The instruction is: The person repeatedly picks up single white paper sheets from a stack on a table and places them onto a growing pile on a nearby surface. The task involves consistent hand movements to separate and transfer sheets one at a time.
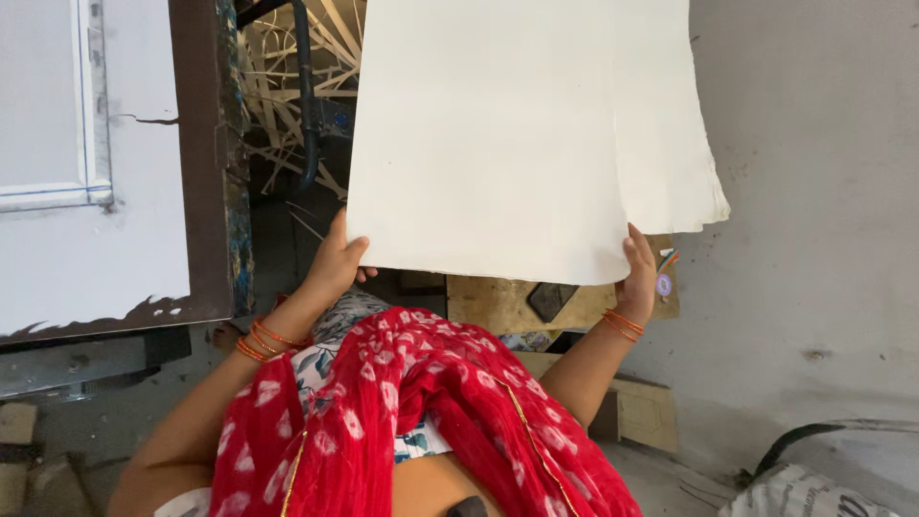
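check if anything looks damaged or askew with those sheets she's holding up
The cream sheets are not squared up: a second sheet sticks out past the front one on the right, and its lower right edge looks ragged. The left hand and right hand grip the bottom corners. Nothing looks torn or spilled.

Matt, smooth cream paper sheets point(498, 134) are being seen; soft printed red cloth point(431, 412) is draping below; rough wooden board point(498, 304) is showing.
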